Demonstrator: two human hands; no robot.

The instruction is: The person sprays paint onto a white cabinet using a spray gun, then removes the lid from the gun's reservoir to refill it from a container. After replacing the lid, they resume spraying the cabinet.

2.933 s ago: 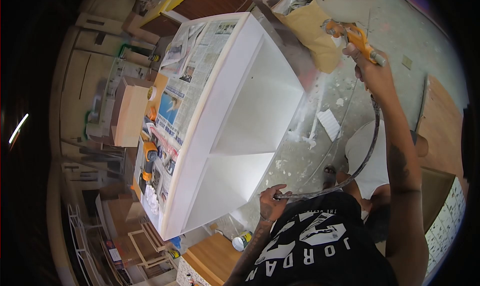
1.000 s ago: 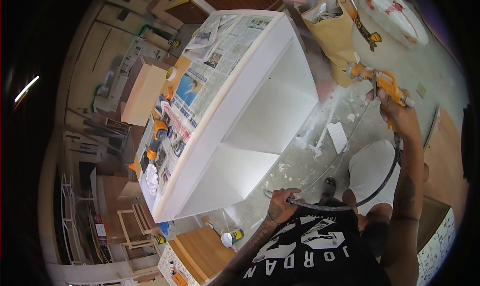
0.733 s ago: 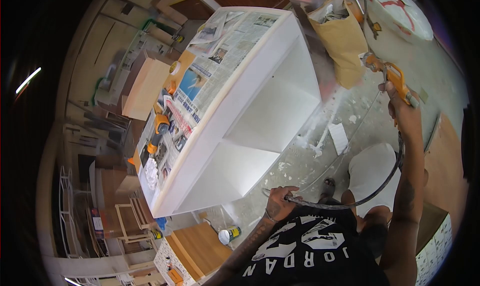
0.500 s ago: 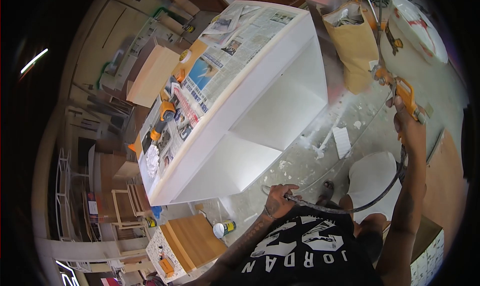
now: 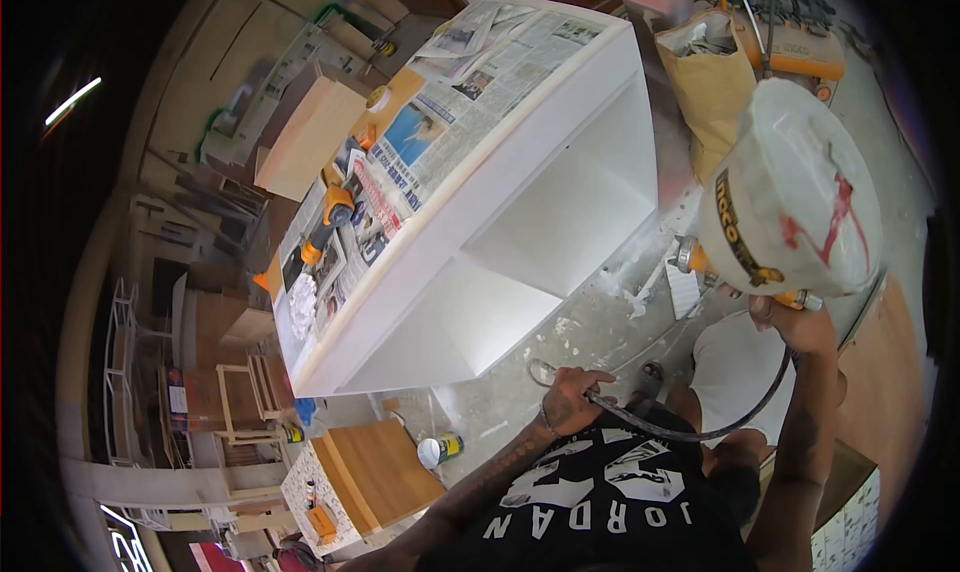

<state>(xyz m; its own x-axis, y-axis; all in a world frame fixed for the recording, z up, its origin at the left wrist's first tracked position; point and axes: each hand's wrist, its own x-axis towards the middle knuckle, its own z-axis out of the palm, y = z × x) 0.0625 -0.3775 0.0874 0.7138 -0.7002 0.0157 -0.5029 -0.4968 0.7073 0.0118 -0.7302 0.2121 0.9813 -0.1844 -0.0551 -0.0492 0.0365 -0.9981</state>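
My right hand (image 5: 795, 324) is closed around the handle of an orange and silver spray gun (image 5: 697, 259). The gun's white cup (image 5: 812, 197), marked INGCO and streaked with red, stands large above the hand and hides part of the gun. Lower down, my left hand (image 5: 578, 400) grips a dark air hose (image 5: 690, 434), which loops across my lap up to my right hand. To the left of the gun is a white cabinet (image 5: 440, 267) with two open compartments facing me. Newspaper sheets (image 5: 510, 57) cover its top.
On the newspaper lies an orange and black power tool (image 5: 327, 222). A brown paper bag (image 5: 712, 97) and an orange compressor (image 5: 800, 47) stand beyond the gun. A paint can (image 5: 440, 450) is by a wooden box (image 5: 385, 472). A board (image 5: 880, 362) leans at right.
My right hand has brought the spray gun down and nearer to me, so the cup looks larger. My left hand keeps hold of the hose and has shifted slightly right.
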